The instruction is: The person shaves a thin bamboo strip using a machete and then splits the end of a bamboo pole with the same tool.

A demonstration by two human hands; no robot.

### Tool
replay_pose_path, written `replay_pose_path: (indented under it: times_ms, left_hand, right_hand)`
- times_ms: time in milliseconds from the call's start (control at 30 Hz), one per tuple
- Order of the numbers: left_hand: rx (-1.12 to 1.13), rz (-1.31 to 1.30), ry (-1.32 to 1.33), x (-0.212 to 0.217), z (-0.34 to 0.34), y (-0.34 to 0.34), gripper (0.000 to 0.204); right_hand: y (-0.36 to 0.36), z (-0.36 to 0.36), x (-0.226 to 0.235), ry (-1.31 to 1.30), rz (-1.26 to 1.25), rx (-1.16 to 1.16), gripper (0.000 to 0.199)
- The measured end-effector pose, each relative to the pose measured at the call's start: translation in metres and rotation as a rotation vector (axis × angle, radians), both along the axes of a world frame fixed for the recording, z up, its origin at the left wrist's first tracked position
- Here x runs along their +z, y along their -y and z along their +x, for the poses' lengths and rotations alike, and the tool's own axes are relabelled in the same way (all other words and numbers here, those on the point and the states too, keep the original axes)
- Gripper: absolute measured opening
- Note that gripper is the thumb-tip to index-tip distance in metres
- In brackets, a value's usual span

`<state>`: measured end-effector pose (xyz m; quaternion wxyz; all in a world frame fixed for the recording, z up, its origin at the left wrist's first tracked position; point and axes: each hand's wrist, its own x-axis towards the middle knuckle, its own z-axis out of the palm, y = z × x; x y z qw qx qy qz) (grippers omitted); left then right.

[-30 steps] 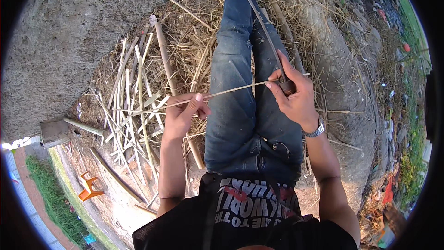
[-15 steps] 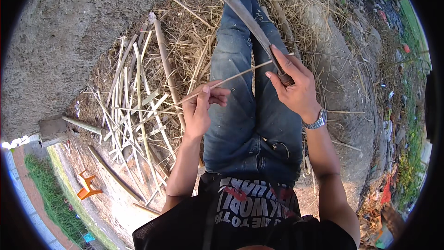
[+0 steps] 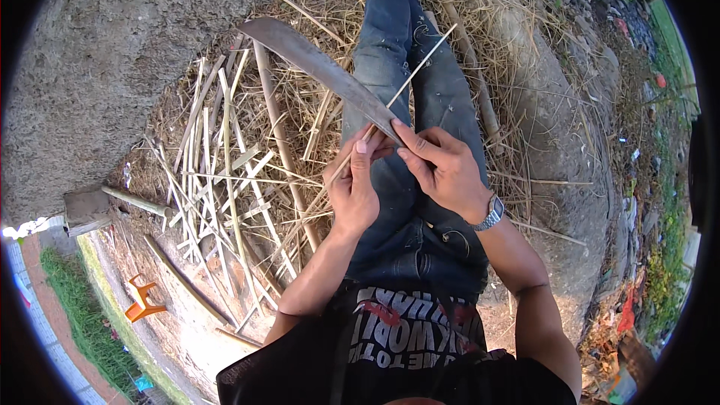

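A thin pale bamboo strip (image 3: 424, 60) slants up and right across my outstretched legs. My left hand (image 3: 355, 189) pinches it between thumb and fingers, its lower end trailing past the wrist to the left. Above the strip, my right hand (image 3: 444, 168) grips a machete (image 3: 322, 71) by its handle end, which the fingers mostly hide. The long curved blade points up and left and crosses the strip just beyond my left fingertips. Both hands are close together over my thighs.
Left of my legs lies a loose pile of split bamboo strips (image 3: 217, 172) beside a thicker pole (image 3: 271, 105). Shavings (image 3: 517, 37) litter the ground around my legs. A rough grey wall or slab (image 3: 90, 82) stands at left. An orange plastic stool (image 3: 145, 301) sits farther off at lower left.
My right hand has come left and down toward my left hand, and the machete has swung to lie flatter, pointing left. My left hand has shifted right; the strip now tilts more steeply.
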<state>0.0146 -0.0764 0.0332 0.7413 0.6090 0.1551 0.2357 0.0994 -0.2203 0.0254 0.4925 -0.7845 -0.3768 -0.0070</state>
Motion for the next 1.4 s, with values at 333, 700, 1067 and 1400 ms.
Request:
replay_pose_path:
  times_ms: [333, 700, 1067, 1400]
  left_hand:
    - [0.099, 0.202, -0.004, 0.006, -0.013, -0.004, 0.043]
    - [0.129, 0.281, 0.05, 0.003, -0.021, -0.005, 0.041]
    - [0.111, 0.638, 0.035, 0.003, -0.034, -0.018, 0.035]
    - [0.089, 0.4, 0.067, 0.0, -0.038, -0.01, 0.04]
  right_hand:
    - [-0.002, 0.019, 0.0, 0.169, -0.078, -0.052, 0.043]
    - [-0.008, 0.002, 0.002, 0.135, -0.008, 0.019, 0.049]
    - [0.002, -0.017, 0.015, 0.125, 0.005, 0.128, 0.047]
    - [-0.006, 0.038, -0.011, 0.022, 0.141, -0.241, 0.042]
